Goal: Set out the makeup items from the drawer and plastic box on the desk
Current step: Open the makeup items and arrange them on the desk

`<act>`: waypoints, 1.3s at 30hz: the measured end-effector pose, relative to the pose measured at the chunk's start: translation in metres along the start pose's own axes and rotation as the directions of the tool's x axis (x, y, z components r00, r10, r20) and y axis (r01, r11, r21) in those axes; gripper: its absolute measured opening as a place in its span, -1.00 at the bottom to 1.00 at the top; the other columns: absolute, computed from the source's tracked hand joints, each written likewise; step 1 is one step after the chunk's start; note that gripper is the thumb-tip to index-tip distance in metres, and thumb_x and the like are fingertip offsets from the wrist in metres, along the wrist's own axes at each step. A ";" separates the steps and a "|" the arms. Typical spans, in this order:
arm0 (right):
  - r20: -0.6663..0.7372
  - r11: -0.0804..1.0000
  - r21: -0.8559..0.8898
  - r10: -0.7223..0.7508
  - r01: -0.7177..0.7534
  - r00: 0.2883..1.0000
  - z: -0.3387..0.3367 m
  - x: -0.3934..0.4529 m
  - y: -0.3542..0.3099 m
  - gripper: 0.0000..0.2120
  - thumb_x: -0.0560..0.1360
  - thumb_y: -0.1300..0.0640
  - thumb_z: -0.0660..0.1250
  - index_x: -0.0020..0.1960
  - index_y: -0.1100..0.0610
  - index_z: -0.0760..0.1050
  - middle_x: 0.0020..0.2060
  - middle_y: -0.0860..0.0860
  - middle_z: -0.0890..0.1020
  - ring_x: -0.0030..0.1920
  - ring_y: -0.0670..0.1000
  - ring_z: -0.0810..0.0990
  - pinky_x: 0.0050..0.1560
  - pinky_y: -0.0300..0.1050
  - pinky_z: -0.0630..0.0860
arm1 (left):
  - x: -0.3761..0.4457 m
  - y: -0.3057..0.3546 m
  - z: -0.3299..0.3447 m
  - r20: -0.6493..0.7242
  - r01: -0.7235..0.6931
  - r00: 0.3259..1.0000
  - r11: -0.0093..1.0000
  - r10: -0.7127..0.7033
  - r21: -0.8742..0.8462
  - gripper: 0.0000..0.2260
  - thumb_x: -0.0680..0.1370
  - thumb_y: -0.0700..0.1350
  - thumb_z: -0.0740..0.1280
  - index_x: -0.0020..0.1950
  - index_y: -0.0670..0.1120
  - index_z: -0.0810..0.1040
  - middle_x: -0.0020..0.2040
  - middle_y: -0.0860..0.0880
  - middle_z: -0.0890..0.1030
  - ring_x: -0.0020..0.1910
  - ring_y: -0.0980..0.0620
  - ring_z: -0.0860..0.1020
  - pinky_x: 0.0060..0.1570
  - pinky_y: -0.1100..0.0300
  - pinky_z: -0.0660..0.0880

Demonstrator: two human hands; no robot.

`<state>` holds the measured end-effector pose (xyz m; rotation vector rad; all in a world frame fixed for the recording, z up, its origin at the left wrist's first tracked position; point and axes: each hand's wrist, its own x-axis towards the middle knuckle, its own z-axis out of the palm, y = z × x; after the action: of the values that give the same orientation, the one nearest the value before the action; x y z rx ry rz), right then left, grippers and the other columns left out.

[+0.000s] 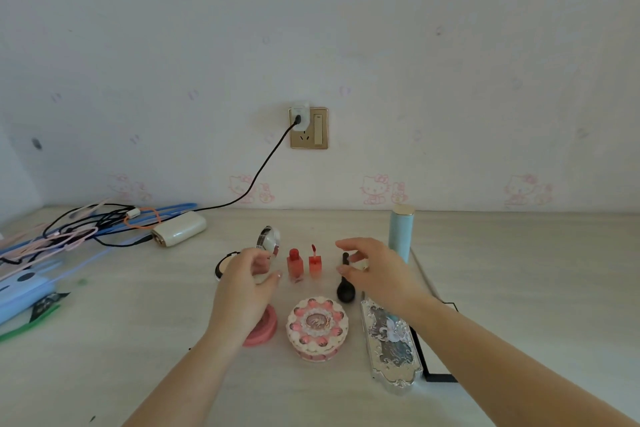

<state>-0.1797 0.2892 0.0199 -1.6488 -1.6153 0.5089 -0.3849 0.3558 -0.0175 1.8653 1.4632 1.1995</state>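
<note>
My left hand hovers with curved fingers just in front of an open powder compact, whose mirror lid stands up; nothing shows between thumb and fingers. My right hand holds a small pale item against its fingers, above a black round-ended item. Two small red lip bottles stand upright between my hands. Nearer me lie a pink round compact, partly under my left wrist, a cake-shaped round box and a silver ornate palette. A tall pale-blue bottle stands behind my right hand.
A white power bank, tangled cables and coloured hangers crowd the desk's back left. A blue case lies at the left edge. A wall socket feeds a black cable. A black-edged flat thing lies right of the palette.
</note>
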 end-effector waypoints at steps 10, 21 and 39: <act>-0.451 0.956 0.260 -0.005 0.137 0.892 -0.068 -0.020 0.027 -0.68 0.48 0.30 0.34 -0.11 -0.16 0.47 -0.16 -0.18 0.58 -0.21 -0.25 0.52 -0.22 -0.40 0.44 | -0.015 0.094 0.031 0.098 -0.254 0.954 0.936 0.285 -0.243 -0.73 0.48 -0.23 0.40 0.07 0.07 0.49 0.03 0.13 0.55 0.02 0.27 0.53 -0.06 0.44 0.49; -0.263 0.974 0.223 0.096 -0.036 0.960 -0.067 0.014 0.056 -0.47 0.46 0.23 0.40 0.39 0.12 0.35 0.19 -0.05 0.50 0.17 -0.12 0.48 0.12 -0.23 0.42 | 0.004 0.105 0.118 0.366 -0.055 0.924 0.985 0.111 -0.162 -0.44 0.45 -0.09 0.45 0.42 -0.08 0.36 0.35 0.03 0.48 0.29 0.09 0.47 0.30 0.06 0.43; -0.275 0.954 0.297 0.051 0.034 0.960 -0.075 0.026 0.040 -0.66 0.39 0.19 0.46 -0.03 -0.18 0.45 -0.12 -0.12 0.64 0.00 0.01 0.62 0.06 -0.04 0.55 | 0.008 0.123 0.129 0.283 -0.088 0.945 0.960 0.164 -0.264 -0.76 0.45 -0.06 0.43 0.10 -0.05 0.58 0.00 -0.01 0.67 0.01 0.05 0.63 0.04 0.18 0.55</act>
<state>-0.0948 0.3001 0.0436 -1.4281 -1.2564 0.4747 -0.2104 0.3433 0.0187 1.8907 0.9927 1.0416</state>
